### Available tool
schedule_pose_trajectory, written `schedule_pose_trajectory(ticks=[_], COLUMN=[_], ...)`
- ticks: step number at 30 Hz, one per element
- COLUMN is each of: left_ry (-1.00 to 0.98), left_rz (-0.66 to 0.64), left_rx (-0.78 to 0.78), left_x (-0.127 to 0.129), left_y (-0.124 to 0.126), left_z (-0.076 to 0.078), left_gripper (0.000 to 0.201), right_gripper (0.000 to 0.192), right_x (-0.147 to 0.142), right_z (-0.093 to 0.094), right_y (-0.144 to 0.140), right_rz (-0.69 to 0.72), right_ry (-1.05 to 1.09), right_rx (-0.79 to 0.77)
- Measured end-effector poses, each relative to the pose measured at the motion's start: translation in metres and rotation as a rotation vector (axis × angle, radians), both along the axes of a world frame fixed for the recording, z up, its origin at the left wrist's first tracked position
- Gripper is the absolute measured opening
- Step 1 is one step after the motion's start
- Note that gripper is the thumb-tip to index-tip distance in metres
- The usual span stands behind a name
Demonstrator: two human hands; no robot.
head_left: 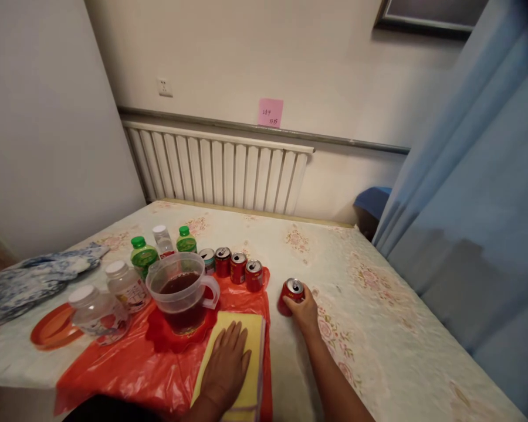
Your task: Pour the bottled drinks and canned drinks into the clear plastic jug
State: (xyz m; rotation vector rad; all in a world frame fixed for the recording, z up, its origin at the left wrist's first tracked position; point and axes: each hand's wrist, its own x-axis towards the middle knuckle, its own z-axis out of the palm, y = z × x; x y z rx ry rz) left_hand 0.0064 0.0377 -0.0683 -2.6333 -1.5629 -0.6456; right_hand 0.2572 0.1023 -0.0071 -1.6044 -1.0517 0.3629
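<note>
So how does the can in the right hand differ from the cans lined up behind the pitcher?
The held can stands alone on the bare tablecloth, gripped by the right hand; the row of cans stands untouched at the red plastic sheet. The row's leftmost can looks pale. Most are red and upright.

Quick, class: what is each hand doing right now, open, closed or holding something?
Left hand: open, flat on the yellow cloth.
Right hand: closed around the red can on the table.

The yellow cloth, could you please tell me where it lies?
The yellow cloth lies low and centre, under the left hand, on the red plastic sheet beside the pitcher.
</note>
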Motion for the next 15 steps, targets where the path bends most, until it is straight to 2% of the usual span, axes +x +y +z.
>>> schedule_pose_trajectory(ticks=[8,15], left_ry=[0.003,0.044], left_rz=[0.015,0.020], left_rx=[0.012,0.158], left_x=[-0.001,-0.002], left_y=[0.000,0.002], left_z=[-0.001,-0.011], left_gripper=[0.042,0.038], right_gripper=[0.067,0.070], right_x=[-0.005,-0.013], right_z=[-0.009,-0.025], right_y=[0.051,0.060], right_rz=[-0.037,-0.046], right_ry=[-0.048,-0.032], right_rx=[0.034,0.078])
